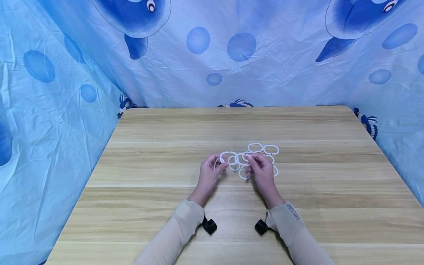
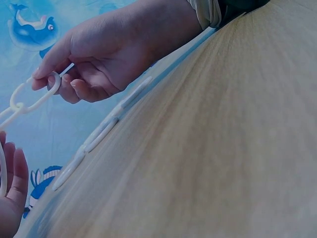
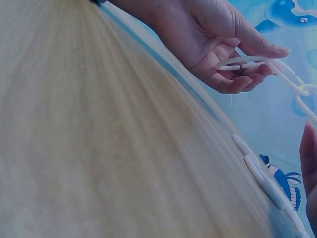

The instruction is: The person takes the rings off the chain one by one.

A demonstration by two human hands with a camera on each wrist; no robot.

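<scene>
My left hand pinches one end of a white oval plastic link between thumb and fingers, above the table. This link hooks through others in a short chain stretched between both hands. At the chain's other side, my right hand holds another white link between thumb and curled fingers. Several more white links lie on the table behind and beside the right hand, partly covered by it. Whether those are joined to the held chain cannot be told.
A wood-grain table lies under both hands. Blue curtains printed with whales and bubbles hang along its back and sides. Small dark cameras are strapped at both wrists, over light sleeves.
</scene>
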